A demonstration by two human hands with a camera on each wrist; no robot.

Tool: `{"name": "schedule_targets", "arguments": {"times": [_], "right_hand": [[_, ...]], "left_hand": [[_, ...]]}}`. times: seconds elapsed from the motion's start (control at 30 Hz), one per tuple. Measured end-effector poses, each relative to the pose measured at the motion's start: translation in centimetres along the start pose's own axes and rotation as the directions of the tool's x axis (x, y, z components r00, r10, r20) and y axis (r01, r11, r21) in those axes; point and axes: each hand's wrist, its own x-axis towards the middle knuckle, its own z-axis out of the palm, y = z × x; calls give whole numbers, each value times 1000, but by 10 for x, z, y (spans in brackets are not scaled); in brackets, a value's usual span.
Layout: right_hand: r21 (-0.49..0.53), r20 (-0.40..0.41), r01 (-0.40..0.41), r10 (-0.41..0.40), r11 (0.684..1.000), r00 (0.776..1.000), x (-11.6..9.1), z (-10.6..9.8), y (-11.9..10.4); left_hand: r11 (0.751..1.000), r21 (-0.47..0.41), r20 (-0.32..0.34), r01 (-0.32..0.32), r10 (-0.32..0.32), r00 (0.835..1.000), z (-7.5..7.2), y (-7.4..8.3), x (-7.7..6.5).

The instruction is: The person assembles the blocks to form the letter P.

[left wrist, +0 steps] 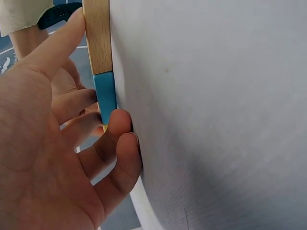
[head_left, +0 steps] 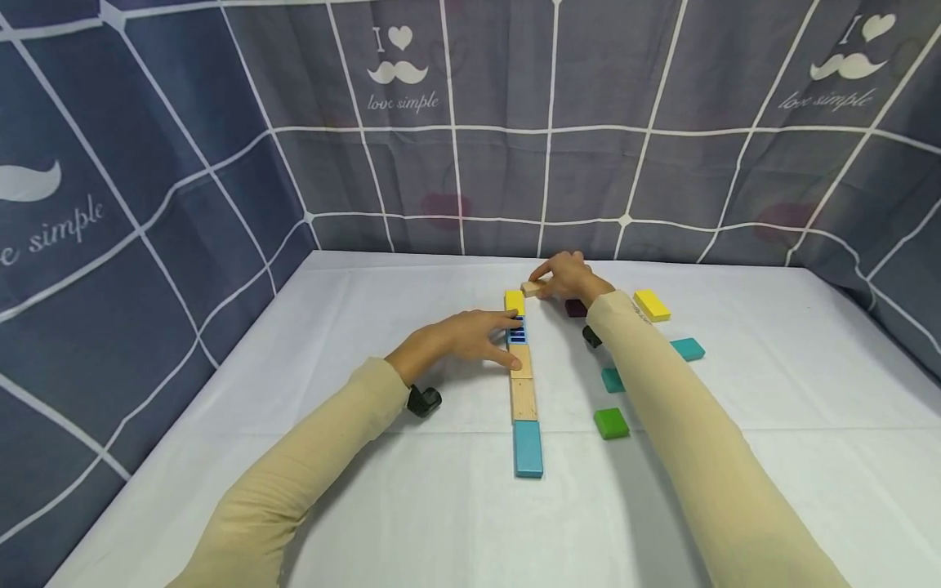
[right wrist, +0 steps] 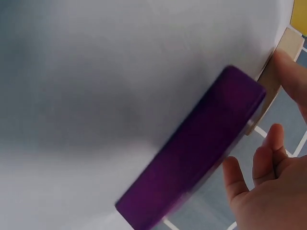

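Beige sleeves (head_left: 309, 465) flank a five-block row (head_left: 523, 398); left grip (head_left: 470, 335), spread, touches it; right grip (head_left: 566, 276) pinches a wooden block (head_left: 528, 289); loose blocks (head_left: 612, 424) apparently remain unplaced.

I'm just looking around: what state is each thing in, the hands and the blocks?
Row of blocks, laid end to end
Left hand, touching the row
Wooden block, pinched near the row's yellow end
Right hand, pinching that block
Green block, loose
Yellow block, loose
Two teal blocks, loose, partly hidden
Purple block, loose
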Motion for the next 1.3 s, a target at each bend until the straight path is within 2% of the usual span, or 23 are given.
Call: {"name": "schedule_targets", "arguments": {"times": [0.4, 0.67, 0.73, 0.83, 1.17, 1.3], "right_hand": [[53, 14, -22, 21, 998, 1000, -8, 3, -1], [40, 1, 64, -64, 997, 998, -17, -6, 3], [43, -7, 82, -82, 996, 997, -19, -9, 8], [58, 3, 68, -69, 996, 998, -24, -13, 18], [113, 122, 25, -39, 993, 992, -54, -23, 53], [110, 136, 48, -63, 993, 989, -66, -28, 65]], "left_hand": [[1000, 13, -25, -27, 27, 999, 0, 3, -2], [1000, 18, -12, -17, 17, 1000, 0, 3, -1], [1000, 17, -13, -18, 18, 1000, 0, 3, -1], [1000, 3, -12, -11, 11, 1000, 0, 2, -1], [999, -53, -5, -6, 6, 1000, 4, 1, -3], [999, -48, -12, -5, 5, 1000, 3, 2, -3]]}}
